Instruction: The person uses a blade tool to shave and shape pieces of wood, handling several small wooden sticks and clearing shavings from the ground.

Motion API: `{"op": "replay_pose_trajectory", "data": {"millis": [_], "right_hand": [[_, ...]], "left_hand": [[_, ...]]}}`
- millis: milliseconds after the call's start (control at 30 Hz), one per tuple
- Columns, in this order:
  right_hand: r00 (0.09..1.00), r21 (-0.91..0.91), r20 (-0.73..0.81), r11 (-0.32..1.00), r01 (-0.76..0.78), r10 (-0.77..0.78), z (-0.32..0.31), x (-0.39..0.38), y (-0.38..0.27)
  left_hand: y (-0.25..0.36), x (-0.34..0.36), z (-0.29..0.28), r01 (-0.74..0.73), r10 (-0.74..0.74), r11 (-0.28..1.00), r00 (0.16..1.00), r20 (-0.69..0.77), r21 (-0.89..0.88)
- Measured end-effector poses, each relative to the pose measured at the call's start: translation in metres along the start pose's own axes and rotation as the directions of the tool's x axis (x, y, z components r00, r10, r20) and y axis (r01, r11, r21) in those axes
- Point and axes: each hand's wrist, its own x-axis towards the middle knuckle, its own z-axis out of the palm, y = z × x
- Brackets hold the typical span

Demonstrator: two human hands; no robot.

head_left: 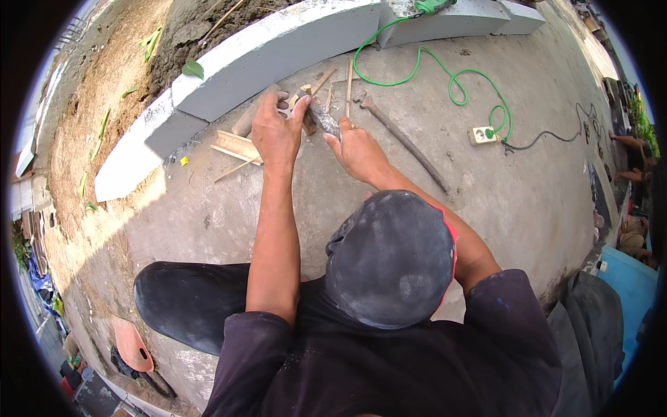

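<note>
My left hand [276, 125] pinches a small pale piece of bamboo or wood [306, 90] at the top centre. My right hand [358, 149] grips a dusty grey blade [325, 119], whose working edge lies close to the left thumb and the wood; its handle is mostly hidden in my fingers. A short round block [246, 119] lies behind my left hand. Split bamboo strips [236, 146] and thin sticks [349, 83] lie around both hands on the concrete. A long dark bar with a claw-like head [406, 146] lies diagonally to the right of my right hand.
A grey block curb [257, 55] borders soil [177, 48] along the back. A green cord [417, 66] runs from a green tool [431, 7] to a socket strip [483, 135]. A pink object [128, 340] lies lower left; a co-worker's limbs [629, 174] show at the right edge.
</note>
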Motion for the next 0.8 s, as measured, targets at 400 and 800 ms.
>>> {"op": "replay_pose_trajectory", "data": {"millis": [400,800], "right_hand": [[0.977,0.182,-0.046,0.963,-0.198,0.210,0.021,0.020,0.104],[0.974,0.207,-0.147,0.969,-0.138,0.170,0.013,-0.014,0.047]], "left_hand": [[-0.072,-0.021,-0.023,0.304,-0.315,0.947,0.943,-0.106,-0.107],[-0.027,-0.037,0.017,0.112,-0.101,0.988,0.989,0.104,-0.104]]}}
